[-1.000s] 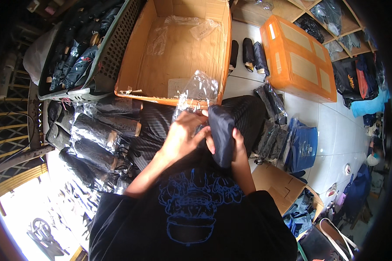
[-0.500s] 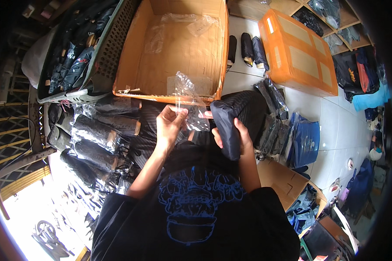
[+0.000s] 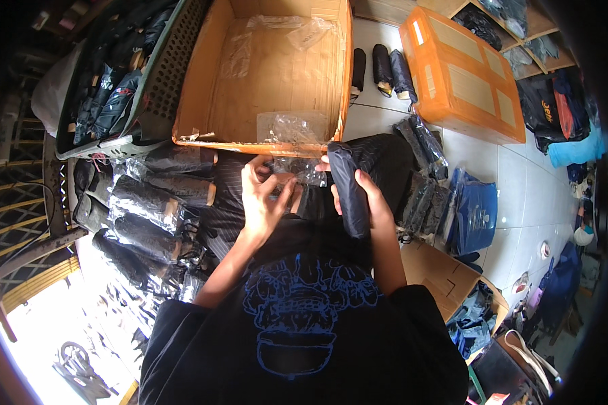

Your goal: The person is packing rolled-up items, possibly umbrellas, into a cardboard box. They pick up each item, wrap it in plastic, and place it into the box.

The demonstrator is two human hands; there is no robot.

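Observation:
A dark navy folded umbrella (image 3: 348, 192) stands nearly lengthwise in front of me, and my right hand (image 3: 377, 202) is wrapped round it from the right. Its fingertips also reach past the umbrella's left side, close to a clear plastic bag (image 3: 294, 128). My left hand (image 3: 262, 199) has its fingers bent at the lower left of this bag, gripping its edge. The bag's upper part overlaps the near rim of an open cardboard box (image 3: 263, 147). Part of the left hand's grip is blurred against the shiny plastic.
Plastic-wrapped folded umbrellas (image 3: 145, 199) lie in rows at my left, below a dark crate (image 3: 162, 101) of more umbrellas. An orange-taped carton (image 3: 463, 74) sits at the far right. Several dark umbrellas (image 3: 382, 67) lie between it and the open box. Blue packets (image 3: 476, 209) are at the right.
The plastic bag has dropped lower and spread out wider across the box rim. My left hand's fingers have bent further around its edge. The umbrella has turned more upright in my right hand.

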